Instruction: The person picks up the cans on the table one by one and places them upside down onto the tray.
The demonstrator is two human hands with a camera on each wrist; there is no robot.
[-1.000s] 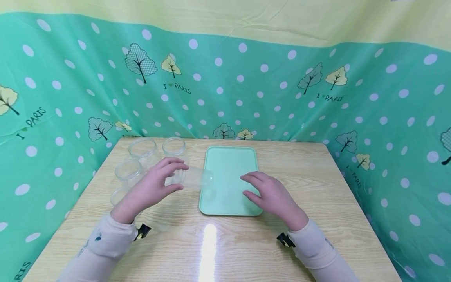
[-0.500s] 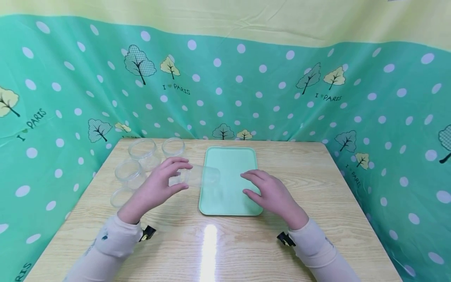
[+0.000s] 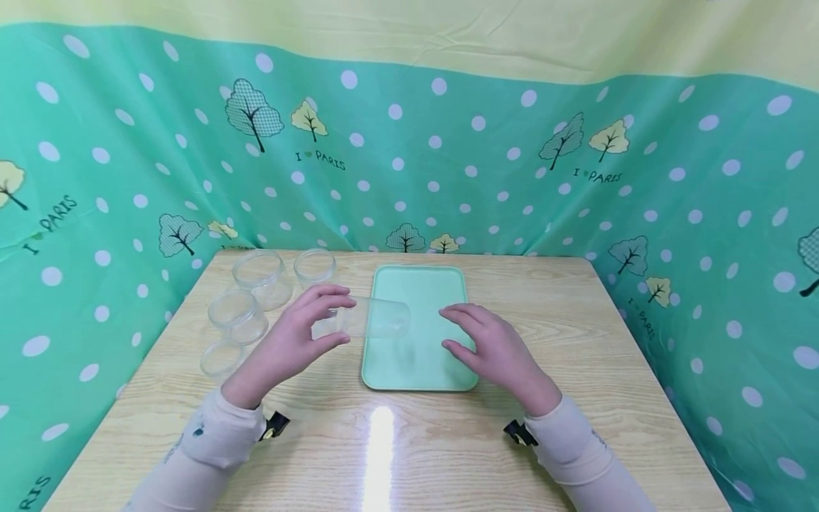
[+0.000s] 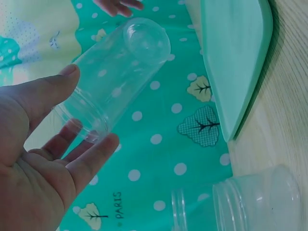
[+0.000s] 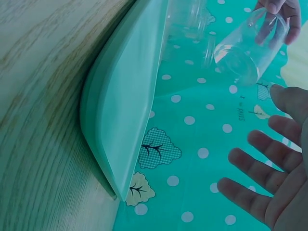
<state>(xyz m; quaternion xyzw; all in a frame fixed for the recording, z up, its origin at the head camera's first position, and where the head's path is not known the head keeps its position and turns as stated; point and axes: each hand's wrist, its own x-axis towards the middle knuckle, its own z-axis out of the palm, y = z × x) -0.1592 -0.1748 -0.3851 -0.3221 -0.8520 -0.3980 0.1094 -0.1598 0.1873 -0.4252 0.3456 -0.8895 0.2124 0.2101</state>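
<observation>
In the centre of the head view, a person's left hand (image 3: 297, 331) grips a clear jar (image 3: 387, 318) by its rim end, thumb on one side and fingers on the other. The jar lies sideways in the air, its base pointing right over the green tray (image 3: 416, 370) and, in the left wrist view, apart from it. The right hand (image 3: 493, 348), right of centre, is held wide with thumb and fingers parted, near the tray's right edge and facing the jar's base.

At the left of the frame stand a wide jar (image 3: 262, 279), a second jar (image 3: 315, 267) to its right and a third jar (image 3: 238, 316) below. A round clear piece (image 3: 222, 358) by the left forearm is probably another jar, though it shows faintly. A dotted green cloth (image 3: 397, 142) hangs behind the wooden table (image 3: 448, 455).
</observation>
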